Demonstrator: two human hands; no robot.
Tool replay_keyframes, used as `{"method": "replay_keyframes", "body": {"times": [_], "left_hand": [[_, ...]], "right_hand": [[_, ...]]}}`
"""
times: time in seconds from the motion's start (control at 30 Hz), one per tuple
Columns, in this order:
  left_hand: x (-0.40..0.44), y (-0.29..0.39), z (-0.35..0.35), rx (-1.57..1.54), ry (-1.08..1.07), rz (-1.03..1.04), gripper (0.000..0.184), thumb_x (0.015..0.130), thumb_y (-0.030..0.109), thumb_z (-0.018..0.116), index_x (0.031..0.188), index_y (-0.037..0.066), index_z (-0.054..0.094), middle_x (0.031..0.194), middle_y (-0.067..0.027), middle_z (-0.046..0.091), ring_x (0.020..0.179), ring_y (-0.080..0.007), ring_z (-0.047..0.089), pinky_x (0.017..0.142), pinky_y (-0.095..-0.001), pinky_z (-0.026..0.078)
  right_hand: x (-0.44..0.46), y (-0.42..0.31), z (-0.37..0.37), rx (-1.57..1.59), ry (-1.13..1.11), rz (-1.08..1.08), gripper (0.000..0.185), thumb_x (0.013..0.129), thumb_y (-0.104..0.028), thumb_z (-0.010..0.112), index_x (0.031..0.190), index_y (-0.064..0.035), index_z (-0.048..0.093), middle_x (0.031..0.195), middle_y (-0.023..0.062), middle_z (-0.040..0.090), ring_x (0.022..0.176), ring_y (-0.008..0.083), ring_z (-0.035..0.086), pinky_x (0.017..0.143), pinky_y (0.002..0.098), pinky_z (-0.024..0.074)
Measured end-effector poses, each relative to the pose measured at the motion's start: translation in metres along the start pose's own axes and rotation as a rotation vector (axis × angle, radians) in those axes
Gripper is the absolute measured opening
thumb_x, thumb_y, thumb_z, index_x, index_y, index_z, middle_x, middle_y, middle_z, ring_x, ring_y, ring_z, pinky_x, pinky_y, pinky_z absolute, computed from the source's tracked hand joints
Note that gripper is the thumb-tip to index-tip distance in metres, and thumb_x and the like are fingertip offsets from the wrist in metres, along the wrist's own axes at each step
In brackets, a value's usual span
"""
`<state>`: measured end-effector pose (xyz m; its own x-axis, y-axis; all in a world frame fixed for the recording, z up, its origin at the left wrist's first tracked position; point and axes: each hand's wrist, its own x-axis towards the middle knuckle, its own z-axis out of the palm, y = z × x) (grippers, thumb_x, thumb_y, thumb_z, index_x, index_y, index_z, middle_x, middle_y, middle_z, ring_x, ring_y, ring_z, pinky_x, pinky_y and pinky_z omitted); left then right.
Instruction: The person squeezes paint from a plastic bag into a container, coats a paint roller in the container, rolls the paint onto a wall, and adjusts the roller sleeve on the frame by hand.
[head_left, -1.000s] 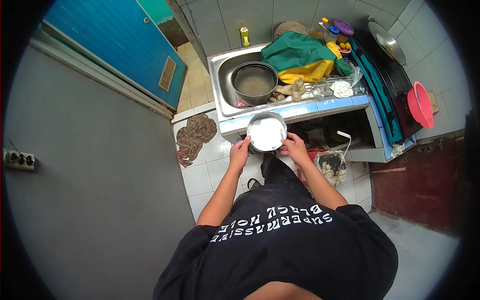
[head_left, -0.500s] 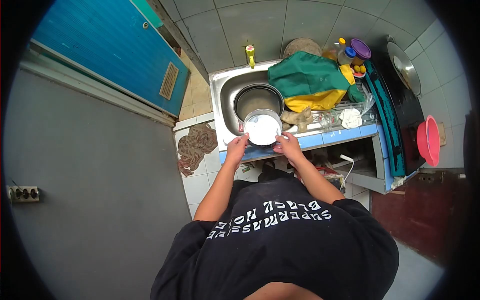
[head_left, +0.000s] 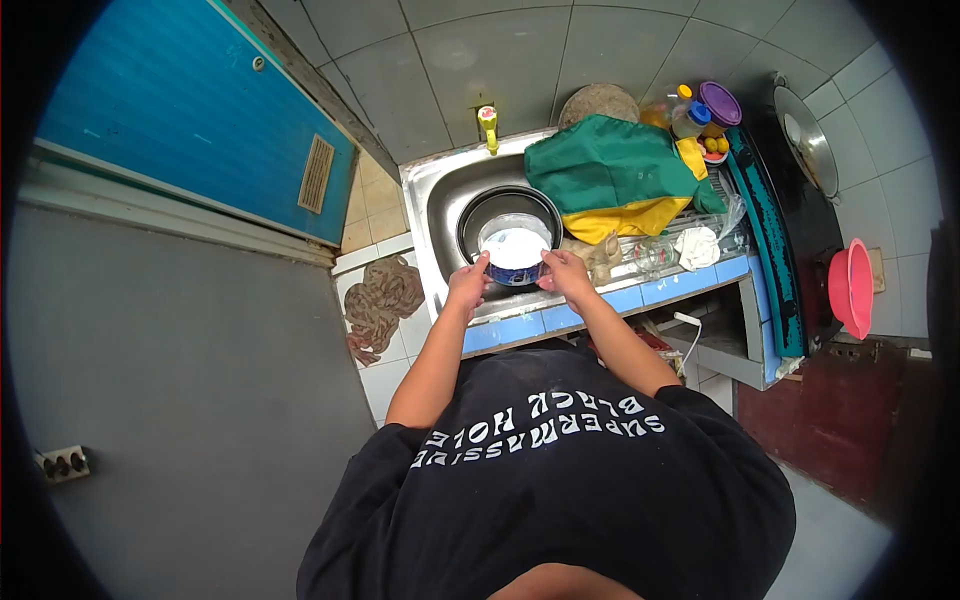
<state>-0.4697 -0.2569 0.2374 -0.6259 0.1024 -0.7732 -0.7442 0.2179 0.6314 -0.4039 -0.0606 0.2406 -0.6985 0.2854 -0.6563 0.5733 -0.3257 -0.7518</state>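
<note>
Head view: left hand [head_left: 468, 288] and right hand [head_left: 569, 277] pinch a round container [head_left: 516, 267], mouth up, axis roughly upright.

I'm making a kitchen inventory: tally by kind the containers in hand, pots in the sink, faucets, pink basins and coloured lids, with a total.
Held container: 1
Dark pot in sink: 1
Faucet: 1
Pink basin: 1
Purple lid, blue lid, yellow lid: 3
Total: 7

A kitchen: just beyond the person's left hand [head_left: 468, 285] are a steel sink [head_left: 438, 222] and faucet [head_left: 488, 130] (yellow, wall-mounted).
</note>
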Motion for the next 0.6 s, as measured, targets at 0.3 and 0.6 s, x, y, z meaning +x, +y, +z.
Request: {"method": "replay_keyframes", "body": {"times": [0.3,0.6], "left_hand": [[0.039,0.007,-0.005,0.066,-0.012,-0.087,0.057,0.081,0.061,0.062,0.089,0.004,0.059,0.071,-0.0003,0.056,0.056,-0.0091,0.043,0.045,-0.026,0.031],[0.046,0.01,-0.006,0.152,-0.033,-0.166,0.061,0.081,0.063,0.061,0.1,0.005,0.059,0.075,0.0015,0.06,0.059,-0.0076,0.043,0.048,-0.0261,0.032]], "right_hand": [[0.036,0.003,0.005,-0.039,0.018,0.058,0.047,0.089,-0.033,0.063,0.117,0.0034,0.052,0.084,0.0089,0.059,0.062,0.0159,0.062,0.055,0.0257,0.0537],[0.039,0.002,0.007,-0.041,0.031,0.101,0.038,0.091,-0.035,0.06,0.104,0.0004,0.056,0.072,0.0041,0.053,0.059,0.0154,0.06,0.056,0.0263,0.054]]}}
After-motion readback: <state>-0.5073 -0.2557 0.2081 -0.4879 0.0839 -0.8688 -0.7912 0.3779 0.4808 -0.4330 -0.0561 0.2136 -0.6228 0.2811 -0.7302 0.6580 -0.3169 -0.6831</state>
